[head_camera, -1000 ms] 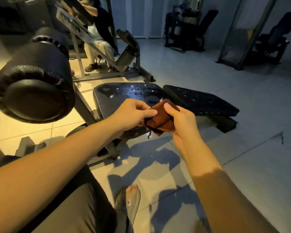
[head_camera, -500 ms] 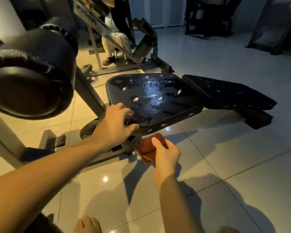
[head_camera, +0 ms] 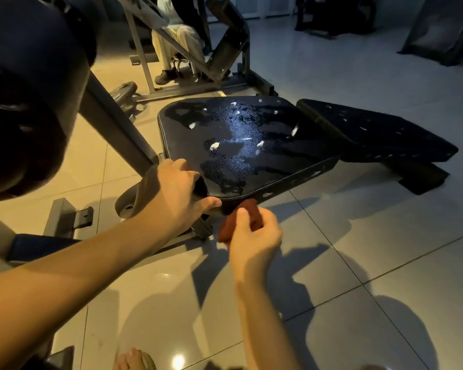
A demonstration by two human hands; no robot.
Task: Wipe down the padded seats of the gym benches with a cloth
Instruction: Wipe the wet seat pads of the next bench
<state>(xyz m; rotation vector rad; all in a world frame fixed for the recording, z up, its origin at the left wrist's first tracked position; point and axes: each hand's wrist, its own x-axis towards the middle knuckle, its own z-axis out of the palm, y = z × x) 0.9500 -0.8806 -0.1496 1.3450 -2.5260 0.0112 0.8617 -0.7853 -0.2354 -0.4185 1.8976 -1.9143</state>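
Cloth: bunched, r. hand gripping it, fingers curled, hanging just under front edge of seat pad. L. hand clutching pad's near corner. Pad looking wet, carrying white bits. Advising: lifting cloth on top, wiping w/ overlapping strokes.

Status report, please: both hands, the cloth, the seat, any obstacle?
Left hand grips seat pad near corner. Right hand holds cloth, just below pad edge. Pad top blotchy with white flecks; cloth not on it.
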